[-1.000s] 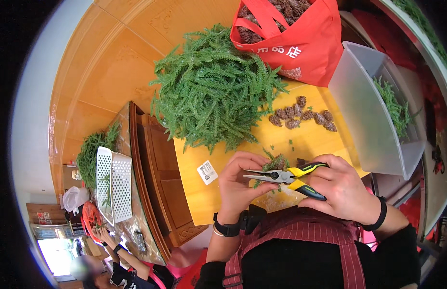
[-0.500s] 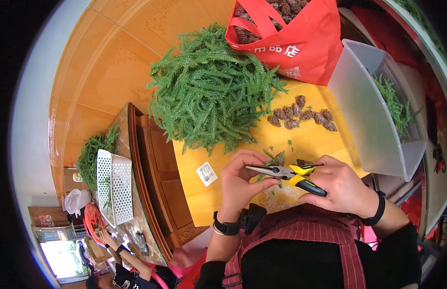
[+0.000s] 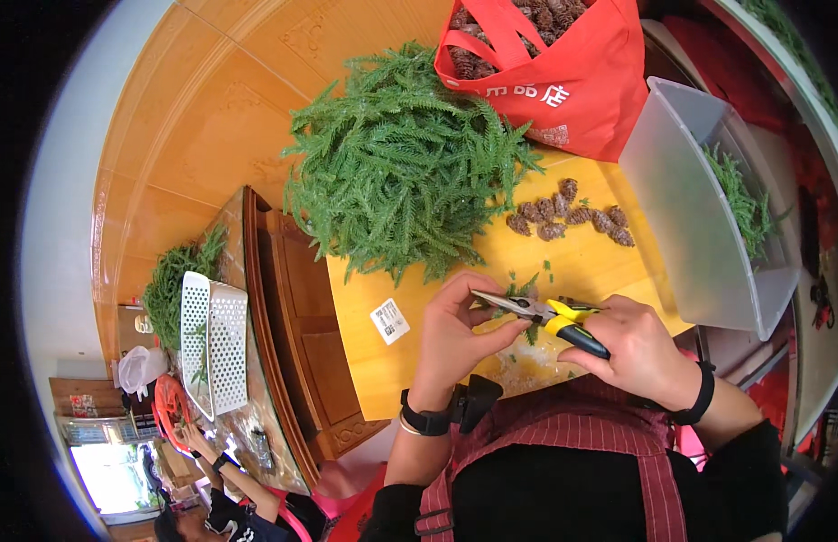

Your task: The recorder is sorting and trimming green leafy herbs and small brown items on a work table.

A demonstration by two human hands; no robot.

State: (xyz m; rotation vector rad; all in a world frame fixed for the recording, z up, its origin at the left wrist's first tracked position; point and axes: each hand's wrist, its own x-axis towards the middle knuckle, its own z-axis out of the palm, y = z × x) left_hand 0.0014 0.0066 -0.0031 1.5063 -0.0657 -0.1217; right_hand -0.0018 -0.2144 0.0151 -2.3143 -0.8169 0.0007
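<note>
My right hand [image 3: 643,348] is wrapped round the yellow-and-black handles of long-nose pliers [image 3: 577,330]. The pliers' metal jaws point left, toward the fingertips of my left hand [image 3: 451,330]. Thumb and fingers of that left hand pinch a small green artificial pine sprig [image 3: 526,289], partly hidden behind the jaws. Its leaves show above and below the tool. Just beyond, several small brown pine cones [image 3: 550,210] lie on the yellow tabletop [image 3: 365,361]. A big pile of green artificial pine sprigs [image 3: 401,172] sits at the far left of the table.
A red bag [image 3: 563,99] full of pine cones stands at the back. Right of it is a translucent plastic bin [image 3: 676,208] with green sprigs inside. A white label [image 3: 389,322] lies at left. Farther left, a co-worker's arms [image 3: 243,479] reach over another table with a white perforated basket [image 3: 228,348].
The pliers have tilted so their jaws angle up more to the left, and the sprig behind them has shifted slightly. Both hands stay close together.
</note>
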